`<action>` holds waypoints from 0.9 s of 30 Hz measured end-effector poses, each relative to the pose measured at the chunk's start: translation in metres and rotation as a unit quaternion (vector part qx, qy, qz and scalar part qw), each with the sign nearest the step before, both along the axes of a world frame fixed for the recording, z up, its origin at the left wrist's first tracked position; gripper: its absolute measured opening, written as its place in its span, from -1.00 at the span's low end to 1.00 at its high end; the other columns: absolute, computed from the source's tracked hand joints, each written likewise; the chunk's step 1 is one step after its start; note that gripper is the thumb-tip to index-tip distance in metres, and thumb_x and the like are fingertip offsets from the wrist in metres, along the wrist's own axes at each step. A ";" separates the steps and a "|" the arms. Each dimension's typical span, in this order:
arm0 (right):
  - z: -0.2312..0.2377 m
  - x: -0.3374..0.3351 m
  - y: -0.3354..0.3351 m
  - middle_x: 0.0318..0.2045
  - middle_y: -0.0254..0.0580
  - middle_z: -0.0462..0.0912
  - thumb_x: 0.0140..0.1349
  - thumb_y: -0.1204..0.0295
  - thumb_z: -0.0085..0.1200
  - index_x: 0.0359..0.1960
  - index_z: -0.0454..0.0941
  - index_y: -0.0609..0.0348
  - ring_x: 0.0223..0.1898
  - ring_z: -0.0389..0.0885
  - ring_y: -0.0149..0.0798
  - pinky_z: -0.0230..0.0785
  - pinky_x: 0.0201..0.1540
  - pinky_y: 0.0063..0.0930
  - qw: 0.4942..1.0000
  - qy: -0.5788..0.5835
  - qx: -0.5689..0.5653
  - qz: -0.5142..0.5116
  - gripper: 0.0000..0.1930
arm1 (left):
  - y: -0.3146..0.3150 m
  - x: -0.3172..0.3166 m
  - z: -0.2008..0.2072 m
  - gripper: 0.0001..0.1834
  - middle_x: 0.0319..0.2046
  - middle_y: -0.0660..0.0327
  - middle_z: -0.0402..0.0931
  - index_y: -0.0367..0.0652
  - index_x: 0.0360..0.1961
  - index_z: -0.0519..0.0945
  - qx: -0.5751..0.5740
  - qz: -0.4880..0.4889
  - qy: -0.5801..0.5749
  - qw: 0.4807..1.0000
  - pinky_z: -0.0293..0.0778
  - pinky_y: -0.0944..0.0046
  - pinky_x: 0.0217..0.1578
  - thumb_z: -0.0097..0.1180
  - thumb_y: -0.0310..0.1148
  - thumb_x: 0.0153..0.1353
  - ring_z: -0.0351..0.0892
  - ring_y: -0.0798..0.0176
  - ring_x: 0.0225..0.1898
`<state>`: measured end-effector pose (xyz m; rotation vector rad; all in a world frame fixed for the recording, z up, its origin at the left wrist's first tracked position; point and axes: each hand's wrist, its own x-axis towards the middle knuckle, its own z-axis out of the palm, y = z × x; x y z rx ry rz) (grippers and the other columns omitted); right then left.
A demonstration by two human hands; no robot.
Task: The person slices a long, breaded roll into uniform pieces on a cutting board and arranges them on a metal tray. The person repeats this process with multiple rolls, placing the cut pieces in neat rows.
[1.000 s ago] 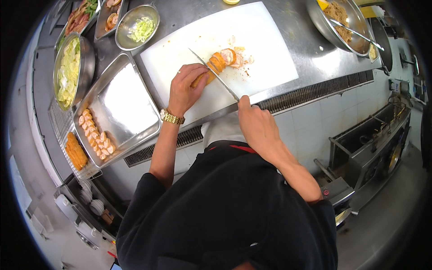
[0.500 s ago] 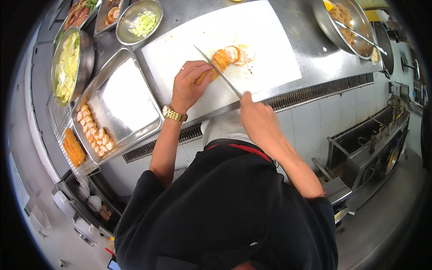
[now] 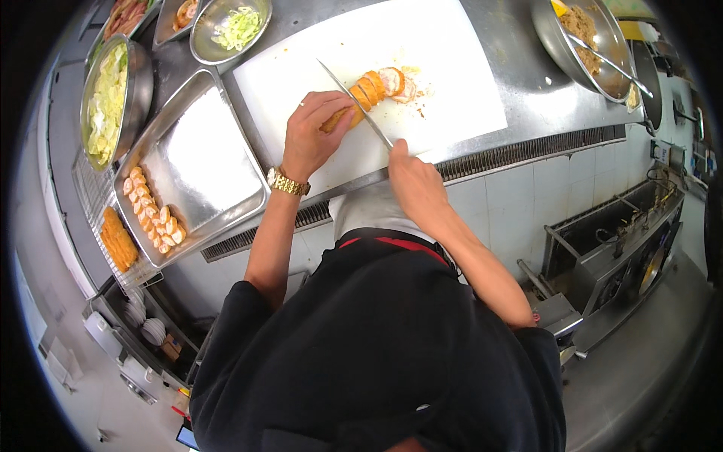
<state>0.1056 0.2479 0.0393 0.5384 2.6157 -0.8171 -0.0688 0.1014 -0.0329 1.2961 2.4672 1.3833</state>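
A golden-brown fried roll (image 3: pixel 330 121) lies on the white cutting board (image 3: pixel 444 45), its right part in slices (image 3: pixel 391 80) with a pale filling and crumbs beside them. My left hand (image 3: pixel 312 134), with a gold watch at the wrist, grips the uncut end with bent fingers. My right hand (image 3: pixel 414 181) is closed round the handle of a long knife (image 3: pixel 379 132). The blade crosses the roll just right of my left fingertips. Its handle is mostly hidden in my fist.
Left of the board stands a steel tray (image 3: pixel 199 143) with rows of cut roll pieces (image 3: pixel 154 215). A whole fried roll (image 3: pixel 118 241) rests on a wire rack. Bowls hold lettuce (image 3: pixel 107 113), shredded greens (image 3: pixel 239 29) and, far right, a brown mixture (image 3: pixel 580 34) with a spoon.
The knife and my right hand have shifted left along the roll, and another slice shows right of the blade. My left hand keeps its hold on the end.
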 end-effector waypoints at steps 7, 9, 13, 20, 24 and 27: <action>-0.001 0.006 0.004 -0.41 0.41 0.73 0.45 0.62 0.00 -0.12 0.38 0.32 -0.31 0.80 0.46 0.68 -0.25 0.27 0.999 0.038 0.007 -0.030 -0.93 | -0.011 0.004 0.008 -0.73 -0.02 0.14 0.82 -0.19 -0.05 0.84 -0.009 0.019 0.032 0.999 0.71 0.13 0.06 0.55 -0.55 0.22 0.78 0.09 0.00; 0.012 0.015 0.002 -0.41 0.41 0.73 0.44 0.62 0.00 -0.13 0.38 0.33 -0.31 0.80 0.47 0.68 -0.25 0.26 1.000 0.001 -0.011 -0.020 -0.93 | -0.013 0.007 0.006 -0.73 -0.03 0.15 0.80 -0.19 -0.06 0.83 -0.003 0.026 0.034 0.999 0.71 0.12 0.04 0.54 -0.56 0.20 0.77 0.08 -0.01; 0.022 0.025 -0.001 -0.42 0.40 0.72 0.43 0.64 0.00 -0.12 0.37 0.33 -0.33 0.80 0.47 0.69 -0.25 0.23 0.999 0.034 0.000 0.007 -0.91 | -0.011 0.008 -0.001 -0.71 -0.04 0.16 0.78 -0.18 -0.08 0.81 0.012 0.018 0.040 0.999 0.71 0.11 -0.01 0.53 -0.58 0.17 0.76 0.04 -0.03; 0.043 0.015 -0.002 -0.44 0.39 0.72 0.40 0.67 0.02 -0.14 0.36 0.37 -0.32 0.81 0.43 0.70 -0.23 0.19 1.000 -0.023 -0.001 0.015 -0.90 | -0.012 0.008 -0.002 -0.75 -0.02 0.16 0.80 -0.20 -0.07 0.83 0.010 0.020 0.020 1.000 0.72 0.15 0.04 0.51 -0.59 0.22 0.78 0.10 0.00; 0.041 -0.011 0.001 -0.46 0.40 0.72 0.38 0.67 0.02 -0.15 0.37 0.39 -0.30 0.82 0.43 0.70 -0.21 0.20 0.999 0.028 -0.017 0.019 -0.90 | -0.010 0.009 -0.004 -0.74 -0.05 0.17 0.79 -0.17 -0.10 0.82 0.020 0.025 0.029 0.999 0.72 0.12 0.00 0.52 -0.59 0.17 0.77 0.06 -0.03; 0.038 -0.001 0.003 -0.45 0.42 0.72 0.39 0.67 0.01 -0.15 0.38 0.40 -0.29 0.81 0.45 0.69 -0.21 0.22 1.000 0.017 -0.020 0.008 -0.91 | -0.010 0.008 -0.006 -0.74 -0.05 0.16 0.79 -0.16 -0.10 0.82 0.022 0.029 0.020 0.999 0.72 0.12 0.00 0.52 -0.59 0.17 0.77 0.06 -0.03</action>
